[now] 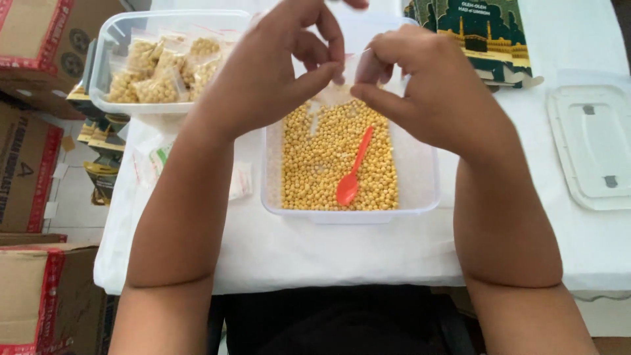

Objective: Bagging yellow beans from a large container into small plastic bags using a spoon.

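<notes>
Both hands are pinched on a small clear plastic bag (347,77) held over the clear tub of yellow chickpeas (338,154): the left hand (263,75) grips its left top edge, the right hand (420,82) its right. It looks like the sealing step; next the fingertips would need to press evenly along the strip. The bag hangs upright, mouth upward, while the orange spoon (353,169) lies in the chickpeas, bowl toward the person

Small packing room: stacked cartons (29,52), bagged snacks (161,69)

White-clothed table (368,253), cardboard boxes (26,164) alongside
</notes>
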